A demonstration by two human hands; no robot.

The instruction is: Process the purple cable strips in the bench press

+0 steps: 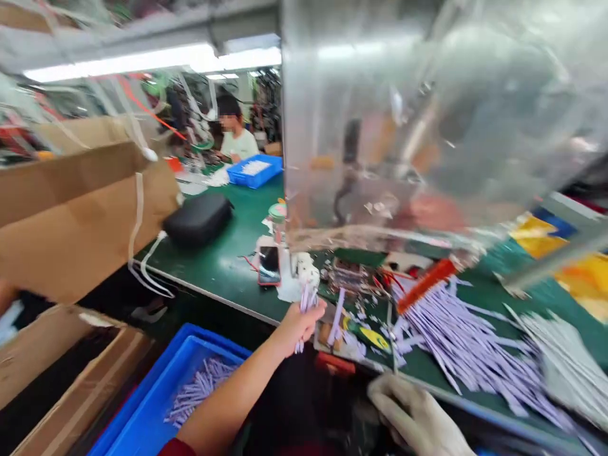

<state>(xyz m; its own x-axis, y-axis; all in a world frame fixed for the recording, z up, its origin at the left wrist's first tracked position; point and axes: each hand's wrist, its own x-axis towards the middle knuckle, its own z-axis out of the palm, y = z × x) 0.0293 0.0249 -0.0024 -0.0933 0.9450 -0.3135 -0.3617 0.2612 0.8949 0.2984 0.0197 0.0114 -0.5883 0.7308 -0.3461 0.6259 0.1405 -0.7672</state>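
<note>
Near the front edge of the green table, my left hand (298, 328) is closed around a small bundle of pale purple strips (308, 297) held upright. A white, knobbly object (305, 269) stands just behind the bundle's top; whether they touch I cannot tell. To the right, by the table's front edge, my right hand (413, 408) wears a pale glove. Its fingers are loosely bent and slightly apart, with nothing visible in them. Between the hands, a yellow-and-green handled tool (368, 332) lies among strip scraps. A large pile of long purple strips (470, 335) spreads across the table beyond my right hand.
Below my left arm sits a blue bin (142, 415) with purple pieces. Cardboard boxes (85, 209) stand at left. On the table (213, 266) are a black case (198, 218) and a phone (269, 265). A clear plastic sheet (427, 126) hangs ahead. A person (237, 136) sits farther back.
</note>
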